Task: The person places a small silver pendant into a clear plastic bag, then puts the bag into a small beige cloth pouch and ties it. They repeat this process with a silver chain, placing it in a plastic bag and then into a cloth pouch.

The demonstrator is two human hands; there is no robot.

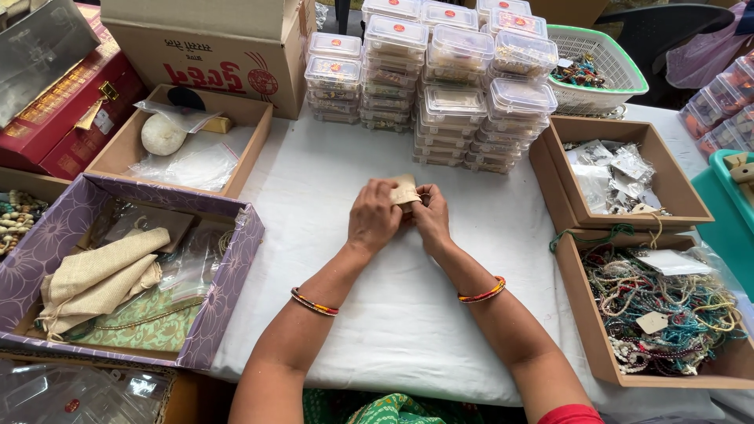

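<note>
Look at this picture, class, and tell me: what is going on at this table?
A person seated at a white-covered table holds a small beige cloth pouch between both hands, the left hand and right hand pinching it at the middle of the table. Stacked clear plastic boxes stand behind. A purple tray with burlap bags lies to the left, and a brown tray of beaded strings to the right.

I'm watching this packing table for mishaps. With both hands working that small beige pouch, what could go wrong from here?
The small beige pouch is pinched between the left hand and right hand above the white tablecloth; anything slipping out might roll away. The stacked clear plastic boxes stand just behind; a forward reach could topple them.
</note>
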